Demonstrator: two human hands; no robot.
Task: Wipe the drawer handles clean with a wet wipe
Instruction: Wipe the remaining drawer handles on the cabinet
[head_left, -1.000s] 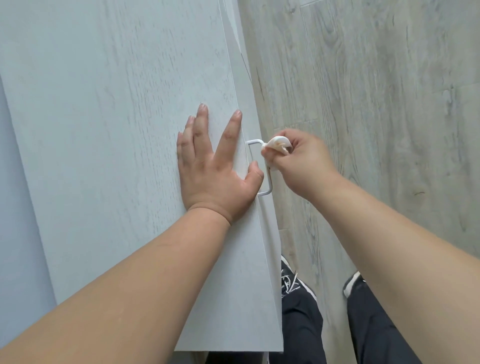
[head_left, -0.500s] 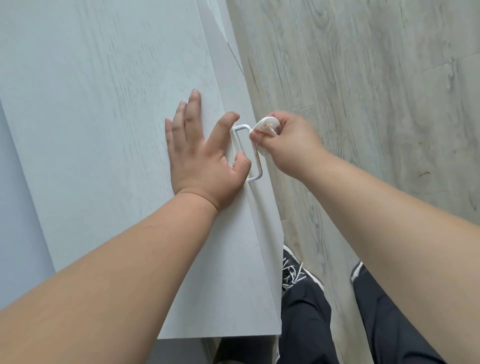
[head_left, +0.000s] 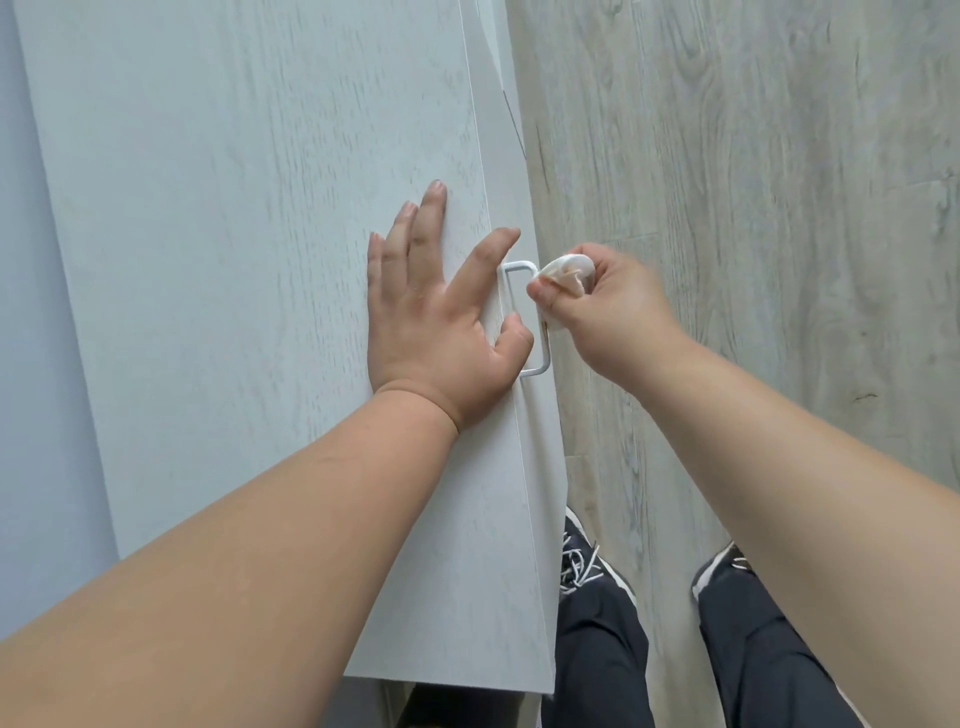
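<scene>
The left hand (head_left: 441, 322) lies flat on the pale top (head_left: 249, 260) of the cabinet, fingers spread, with the forefinger and thumb reaching to the front edge on either side of the upper part of the handle (head_left: 540, 358). The handle, a thin white wire loop, stands out from the drawer front (head_left: 540, 467) just below that edge. The right hand (head_left: 602, 306) pinches a crumpled wipe (head_left: 569, 270) (white, with a brownish smudge) between thumb and curled fingers and presses it against the outer bar of the handle near its upper corner. Below, dark trousers (head_left: 597, 649) and laced shoes (head_left: 582, 561) stand on the grey wood floor (head_left: 753, 182).
</scene>
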